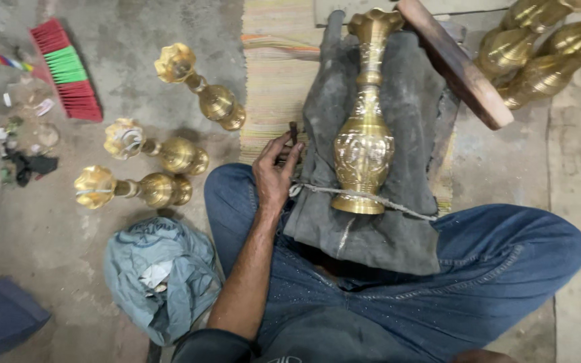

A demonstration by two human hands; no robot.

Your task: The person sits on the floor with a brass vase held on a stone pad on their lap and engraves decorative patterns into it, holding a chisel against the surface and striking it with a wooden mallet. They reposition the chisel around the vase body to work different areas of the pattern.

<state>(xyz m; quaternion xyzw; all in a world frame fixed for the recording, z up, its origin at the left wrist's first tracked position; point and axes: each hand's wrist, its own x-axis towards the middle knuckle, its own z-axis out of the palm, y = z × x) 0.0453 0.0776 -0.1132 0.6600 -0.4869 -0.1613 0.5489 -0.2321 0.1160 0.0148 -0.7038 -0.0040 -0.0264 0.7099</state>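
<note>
The grey concrete floor (pixel 68 255) carries everything here, and a person sits on it cross-legged in blue denim jeans (pixel 479 269). A striped woven mat (pixel 277 74) lies ahead of the knees. On it and over the lap spreads a dark grey, dusty cloth (pixel 405 114). A tall engraved brass vase (pixel 364 128) lies on that cloth, its flared mouth pointing away from the person and its foot near the lap, where a thin pale cord (pixel 371 197) crosses the base. A brown wooden plank (pixel 455 64) leans at the upper right, just beside more brass vases (pixel 539 54) stacked together. A crumpled pale blue cloth bundle (pixel 159 275) sits by the left knee. Three smaller brass vases (pixel 163 151) lie on their sides to the left, apart from one another. A red and green broom head (pixel 67 70) rests further off. The left hand (pixel 274 168) rests at the cloth's left edge, its grip closed on a small dark tool (pixel 293 132), fingers curled around it. The right hand is out of sight.
</note>
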